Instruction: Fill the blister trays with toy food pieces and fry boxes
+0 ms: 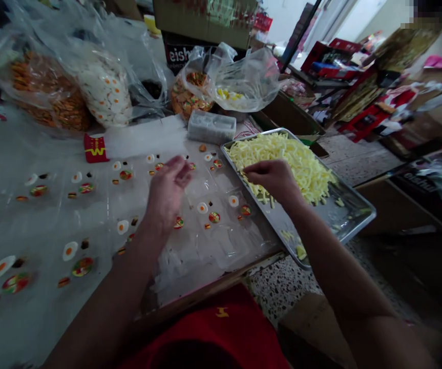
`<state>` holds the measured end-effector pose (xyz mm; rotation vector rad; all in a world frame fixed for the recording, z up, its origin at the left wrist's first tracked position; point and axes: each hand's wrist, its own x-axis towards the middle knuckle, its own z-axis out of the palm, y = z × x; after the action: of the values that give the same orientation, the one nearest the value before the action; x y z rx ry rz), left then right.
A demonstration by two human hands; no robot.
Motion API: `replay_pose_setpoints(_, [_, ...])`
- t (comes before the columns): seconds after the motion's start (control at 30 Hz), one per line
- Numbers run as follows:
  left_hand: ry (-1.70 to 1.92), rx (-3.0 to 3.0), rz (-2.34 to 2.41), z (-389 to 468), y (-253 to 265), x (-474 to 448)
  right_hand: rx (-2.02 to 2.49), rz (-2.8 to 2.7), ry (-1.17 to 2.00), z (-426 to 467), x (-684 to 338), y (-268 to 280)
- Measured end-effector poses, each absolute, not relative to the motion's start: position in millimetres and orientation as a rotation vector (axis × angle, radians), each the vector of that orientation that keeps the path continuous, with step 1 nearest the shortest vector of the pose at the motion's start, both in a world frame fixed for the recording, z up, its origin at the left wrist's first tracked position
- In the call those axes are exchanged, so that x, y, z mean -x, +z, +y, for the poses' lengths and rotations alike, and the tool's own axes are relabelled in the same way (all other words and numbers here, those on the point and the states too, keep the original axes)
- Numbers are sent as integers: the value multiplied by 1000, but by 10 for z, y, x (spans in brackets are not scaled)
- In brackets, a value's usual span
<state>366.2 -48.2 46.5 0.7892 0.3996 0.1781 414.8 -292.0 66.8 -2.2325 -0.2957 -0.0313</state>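
My right hand [276,182] is over the left part of a metal tray [343,238], its fingers pinched together at the edge of a heap of pale yellow fry-shaped pieces [290,154]. What lies between the fingertips is hidden. My left hand [167,192] hovers above the table with its fingers half curled and somewhat apart, slightly blurred, and nothing visible in it. Around it, in rows of clear plastic packs, lie small fried-egg pieces [202,208], round red-green pizza-like pieces [214,218], small brown pieces [207,226] and dark squares [85,243].
At the table's back stand clear bags of orange-brown pieces [51,97], egg pieces [105,89] and yellow pieces [239,87]. A red fries carton [95,148] and a clear plastic block [211,127] lie before them. The tray overhangs the table's right edge. Boxes [408,210] crowd the right.
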Motion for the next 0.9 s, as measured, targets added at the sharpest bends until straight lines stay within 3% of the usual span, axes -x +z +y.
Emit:
replay_pose_setpoints(0.1, [321,-883,462,-276,326,-3488,2388,-231,101,-3110,-4080,554])
replay_pose_setpoints(0.43, [13,-693,601,-310,380,-3423,2826,-531,84,-2979,-3994,108])
replay_pose_setpoints(0.9, [141,-789,553,-66,301,-3361,2569,-558,-11,-3262,-3875,352])
